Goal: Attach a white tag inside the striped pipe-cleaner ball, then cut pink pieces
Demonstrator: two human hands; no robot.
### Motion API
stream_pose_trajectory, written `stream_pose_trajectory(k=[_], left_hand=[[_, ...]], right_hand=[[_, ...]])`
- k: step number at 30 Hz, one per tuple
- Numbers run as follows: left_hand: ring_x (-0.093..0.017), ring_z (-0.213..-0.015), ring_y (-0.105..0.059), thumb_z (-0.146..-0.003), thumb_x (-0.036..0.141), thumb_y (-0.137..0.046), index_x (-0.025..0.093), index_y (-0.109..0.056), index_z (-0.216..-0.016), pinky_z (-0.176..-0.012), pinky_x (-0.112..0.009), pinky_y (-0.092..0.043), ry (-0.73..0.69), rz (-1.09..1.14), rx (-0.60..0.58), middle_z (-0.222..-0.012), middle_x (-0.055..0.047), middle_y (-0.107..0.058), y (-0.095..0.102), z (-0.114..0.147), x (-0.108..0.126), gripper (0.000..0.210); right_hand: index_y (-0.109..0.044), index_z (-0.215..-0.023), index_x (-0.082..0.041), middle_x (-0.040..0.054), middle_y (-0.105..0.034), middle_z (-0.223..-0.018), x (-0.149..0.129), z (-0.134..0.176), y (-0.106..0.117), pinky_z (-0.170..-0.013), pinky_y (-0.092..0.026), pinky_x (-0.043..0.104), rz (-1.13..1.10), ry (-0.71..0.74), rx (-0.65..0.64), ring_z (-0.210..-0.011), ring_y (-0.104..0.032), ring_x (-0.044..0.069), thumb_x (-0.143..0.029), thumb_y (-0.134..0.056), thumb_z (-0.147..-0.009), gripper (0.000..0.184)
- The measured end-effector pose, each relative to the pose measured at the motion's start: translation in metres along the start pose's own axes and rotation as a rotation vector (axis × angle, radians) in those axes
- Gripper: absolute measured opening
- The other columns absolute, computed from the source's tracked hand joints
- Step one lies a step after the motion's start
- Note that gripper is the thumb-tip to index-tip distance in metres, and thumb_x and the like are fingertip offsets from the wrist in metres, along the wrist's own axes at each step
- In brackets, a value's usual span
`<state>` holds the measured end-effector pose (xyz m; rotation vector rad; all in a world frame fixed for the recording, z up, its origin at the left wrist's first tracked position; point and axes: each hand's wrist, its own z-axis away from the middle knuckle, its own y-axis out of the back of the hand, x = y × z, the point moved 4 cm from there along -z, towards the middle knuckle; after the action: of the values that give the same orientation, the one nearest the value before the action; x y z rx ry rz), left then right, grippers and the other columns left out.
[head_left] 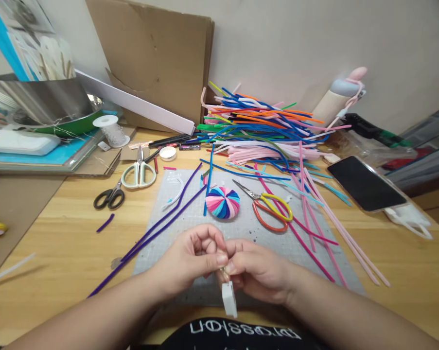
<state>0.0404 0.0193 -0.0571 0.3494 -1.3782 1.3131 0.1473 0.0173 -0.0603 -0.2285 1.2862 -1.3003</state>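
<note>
My left hand [201, 253] and my right hand [257, 270] meet above the front of the grey cutting mat [183, 287]. Their thumbs and fingertips pinch a small gold-coloured piece [224, 273], mostly hidden by the fingers. From it hangs a white tag-like block [229, 299]. Just beyond the hands lies a round ball of pink, blue and white wedges [222, 202]. To its right rest scissors with red and yellow handles [272, 211], blades half open. Purple pipe cleaners [157, 226] stretch across the mat's left side.
A heap of coloured pipe cleaners [263, 126] lies at the back, with pink ones [345, 233] trailing right. A phone [367, 183] is at the right. Left are white-handled scissors [139, 174], black-handled scissors [110, 198] and a clear spool [112, 131]. Cardboard [157, 58] leans behind.
</note>
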Motion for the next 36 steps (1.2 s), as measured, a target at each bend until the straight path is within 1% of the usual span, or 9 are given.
stream_pose_trajectory(k=[3,6,10,15,19,23,30,36], left_hand=[[-0.007,-0.052,-0.054,-0.073,0.030,-0.073,0.015,-0.055,-0.083,-0.053,-0.018,-0.040,-0.029,0.086,-0.007,-0.060,0.003,-0.059,-0.001,0.001,0.000,0.026],[-0.010,-0.058,-0.058,-0.076,0.032,-0.070,0.016,-0.056,-0.088,-0.062,-0.024,-0.046,-0.078,0.140,-0.024,-0.066,0.002,-0.059,-0.004,0.003,0.003,0.024],[-0.010,-0.063,-0.058,-0.074,0.027,-0.072,0.018,-0.057,-0.087,-0.064,-0.024,-0.046,-0.124,0.139,-0.031,-0.067,0.004,-0.055,-0.006,0.006,0.008,0.022],[-0.008,-0.062,-0.054,-0.073,0.024,-0.072,0.018,-0.059,-0.084,-0.062,-0.021,-0.043,-0.144,0.126,-0.014,-0.066,0.005,-0.051,-0.006,0.006,0.011,0.018],[-0.007,-0.061,-0.049,-0.070,0.023,-0.074,0.016,-0.060,-0.078,-0.060,-0.019,-0.040,-0.151,0.095,-0.005,-0.065,0.004,-0.048,-0.005,0.007,0.013,0.018],[-0.007,-0.062,-0.049,-0.070,0.021,-0.074,0.015,-0.060,-0.075,-0.060,-0.019,-0.039,-0.154,0.057,-0.019,-0.066,0.003,-0.051,-0.005,0.008,0.015,0.016],[-0.009,-0.064,-0.054,-0.071,0.019,-0.073,0.014,-0.060,-0.071,-0.063,-0.022,-0.042,-0.153,-0.045,-0.007,-0.068,0.001,-0.058,-0.004,0.008,0.017,0.014],[-0.010,-0.065,-0.056,-0.071,0.018,-0.072,0.014,-0.061,-0.070,-0.064,-0.022,-0.044,-0.139,-0.066,-0.022,-0.069,0.001,-0.061,-0.004,0.008,0.018,0.012]], right_hand=[[-0.055,-0.063,-0.012,-0.0041,-0.049,-0.053,-0.001,0.000,-0.001,-0.046,-0.026,0.018,0.004,0.033,-0.022,-0.045,-0.035,0.004,-0.014,-0.059,-0.061,0.005],[-0.058,-0.063,-0.013,-0.0038,-0.051,-0.053,-0.002,0.000,0.001,-0.047,-0.030,0.018,0.048,0.135,-0.010,-0.046,-0.040,0.005,-0.018,-0.062,-0.065,0.006],[-0.062,-0.065,-0.014,-0.0027,-0.057,-0.061,-0.003,0.002,0.007,-0.051,-0.033,0.020,0.165,0.269,0.059,-0.052,-0.045,0.007,-0.018,-0.065,-0.067,0.005],[-0.064,-0.070,-0.017,-0.0019,-0.058,-0.067,-0.003,0.004,0.011,-0.057,-0.035,0.023,0.270,0.320,0.078,-0.060,-0.047,0.010,-0.023,-0.067,-0.071,0.007],[-0.063,-0.070,-0.017,-0.0025,-0.055,-0.065,-0.006,0.007,0.011,-0.056,-0.032,0.023,0.347,0.371,0.066,-0.059,-0.044,0.010,-0.025,-0.068,-0.073,0.009],[-0.062,-0.069,-0.017,-0.0022,-0.055,-0.065,-0.007,0.008,0.011,-0.057,-0.031,0.023,0.366,0.377,0.048,-0.061,-0.044,0.011,-0.024,-0.067,-0.073,0.009],[-0.061,-0.066,-0.017,-0.0019,-0.056,-0.063,-0.008,0.009,0.010,-0.057,-0.031,0.024,0.378,0.325,0.087,-0.059,-0.043,0.011,-0.023,-0.065,-0.070,0.008],[-0.061,-0.064,-0.017,-0.0028,-0.055,-0.059,-0.009,0.010,0.010,-0.057,-0.031,0.024,0.341,0.297,0.095,-0.057,-0.043,0.011,-0.020,-0.063,-0.067,0.004]])
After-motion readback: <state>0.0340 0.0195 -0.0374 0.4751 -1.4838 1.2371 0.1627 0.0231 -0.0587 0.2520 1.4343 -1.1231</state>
